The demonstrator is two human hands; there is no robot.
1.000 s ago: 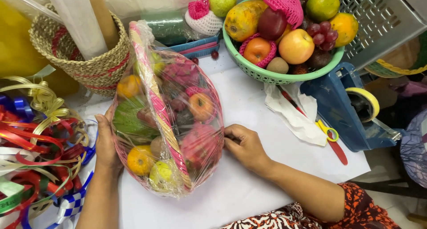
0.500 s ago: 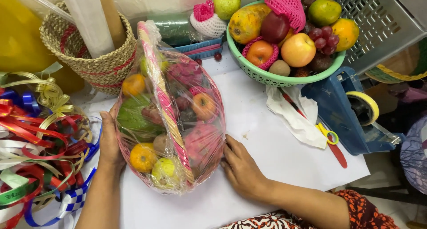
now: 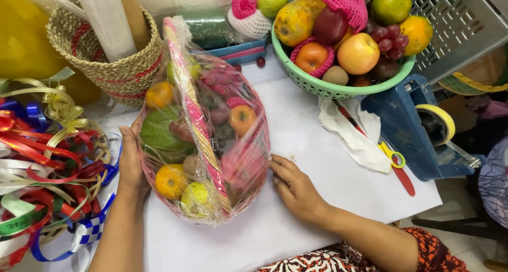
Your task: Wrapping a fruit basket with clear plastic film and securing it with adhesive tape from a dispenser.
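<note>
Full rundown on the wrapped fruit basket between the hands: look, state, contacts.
The pink woven fruit basket wrapped in clear plastic film sits on the white paper-covered table. A pink-and-cream striped handle arches over its length. Under the crinkled, glossy film are oranges, a green fruit, a red apple, pink dragon fruit and a yellow-green fruit. The film bunches at the far end. The left hand presses flat against its left side; the right hand rests on the table, fingertips touching its right edge.

A wrapped fruit basket (image 3: 203, 140) lies on the tabletop (image 3: 328, 171) between both hands. Ribbons (image 3: 47, 166) lie left; a fruit bowl (image 3: 338, 87) sits behind right, scissors (image 3: 397, 163) right.
</note>
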